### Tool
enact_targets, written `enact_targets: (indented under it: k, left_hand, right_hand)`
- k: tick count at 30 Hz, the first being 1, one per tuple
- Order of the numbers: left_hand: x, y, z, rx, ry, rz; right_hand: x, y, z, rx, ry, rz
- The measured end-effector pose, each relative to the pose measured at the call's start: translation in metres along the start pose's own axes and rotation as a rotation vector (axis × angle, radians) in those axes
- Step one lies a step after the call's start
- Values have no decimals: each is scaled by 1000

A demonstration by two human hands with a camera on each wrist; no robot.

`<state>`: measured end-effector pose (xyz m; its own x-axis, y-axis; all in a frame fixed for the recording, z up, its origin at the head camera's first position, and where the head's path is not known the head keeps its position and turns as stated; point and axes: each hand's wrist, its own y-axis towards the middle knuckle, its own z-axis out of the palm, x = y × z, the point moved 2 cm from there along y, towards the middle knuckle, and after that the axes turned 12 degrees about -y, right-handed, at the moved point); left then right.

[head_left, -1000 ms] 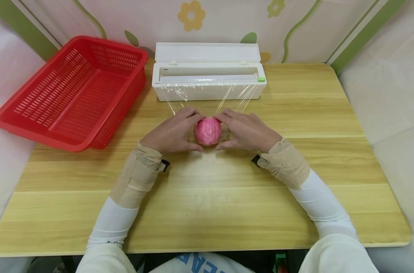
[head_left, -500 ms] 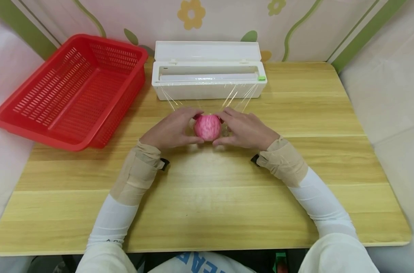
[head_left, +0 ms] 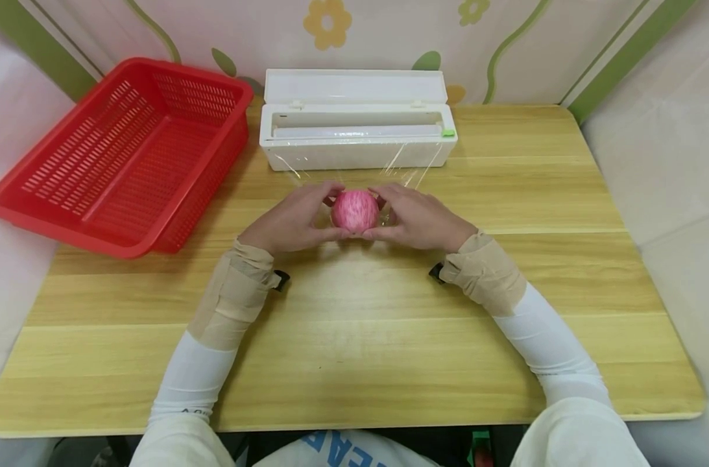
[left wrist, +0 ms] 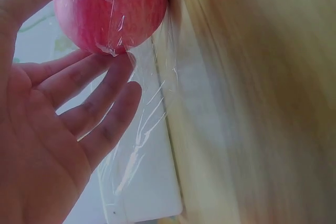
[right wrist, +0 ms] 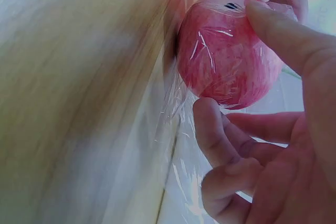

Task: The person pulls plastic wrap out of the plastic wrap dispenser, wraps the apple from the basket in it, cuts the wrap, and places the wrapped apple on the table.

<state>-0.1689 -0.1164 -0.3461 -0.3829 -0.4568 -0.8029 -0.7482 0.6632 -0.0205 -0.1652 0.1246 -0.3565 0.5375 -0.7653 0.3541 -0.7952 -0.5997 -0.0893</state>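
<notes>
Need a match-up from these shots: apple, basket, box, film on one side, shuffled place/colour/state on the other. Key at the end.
Things
1. Apple
2. Basket
3. Box
4. Film

Descriptions
A. White, with its lid raised
B. Clear, with shiny creases
C. Held between the left hand and the right hand
D. Red, at the left end of the table

Pairs: 1-C, 2-D, 3-A, 4-B
</notes>
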Motion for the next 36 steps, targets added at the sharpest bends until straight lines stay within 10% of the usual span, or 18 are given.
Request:
enact_targets:
  k: [36]
  left_hand:
    - [4, 3, 0, -184, -111, -152]
  right_hand:
    - [-5, 5, -2, -99, 343, 184]
